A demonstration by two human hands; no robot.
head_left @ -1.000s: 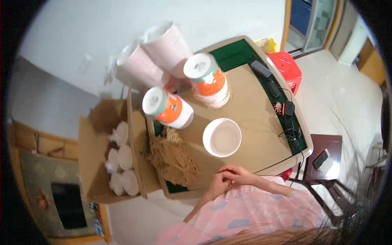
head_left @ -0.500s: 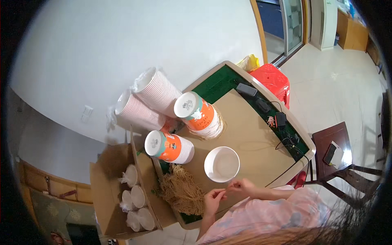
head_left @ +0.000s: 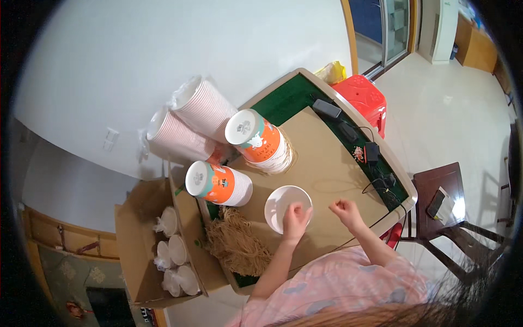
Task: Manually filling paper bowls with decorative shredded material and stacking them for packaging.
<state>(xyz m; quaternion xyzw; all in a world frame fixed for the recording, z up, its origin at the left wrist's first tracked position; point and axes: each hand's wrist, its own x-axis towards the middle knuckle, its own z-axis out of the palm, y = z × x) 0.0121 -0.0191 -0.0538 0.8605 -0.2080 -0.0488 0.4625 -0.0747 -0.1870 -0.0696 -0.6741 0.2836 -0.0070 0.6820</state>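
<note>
A white paper tub (head_left: 275,207) stands with its mouth up on the brown board in front of me. My left hand (head_left: 295,220) is at its near right rim, fingers curled together and partly over the opening. To the right, apart from the tub, my right hand (head_left: 347,213) is closed in a pinch above the board. Whatever either hand pinches is too fine to make out. Left of the tub lies a loose bundle of tan strings (head_left: 237,245). Behind it are two upside-down stacks of orange-and-teal paper tubs, a nearer stack (head_left: 222,184) and a farther stack (head_left: 261,143) with strings around its rims.
Two long plastic-wrapped stacks of tubs (head_left: 204,109) lean near the wall. An open cardboard box (head_left: 133,256) with wrapped tubs stands at the left. Black adapters and cables (head_left: 372,153) line the table's right edge. A red stool (head_left: 362,101) and dark chair (head_left: 441,188) stand beyond.
My hands were together just in front of the tub. They have moved apart: the left up to the tub's rim, the right away to the right. The whole view has shifted slightly.
</note>
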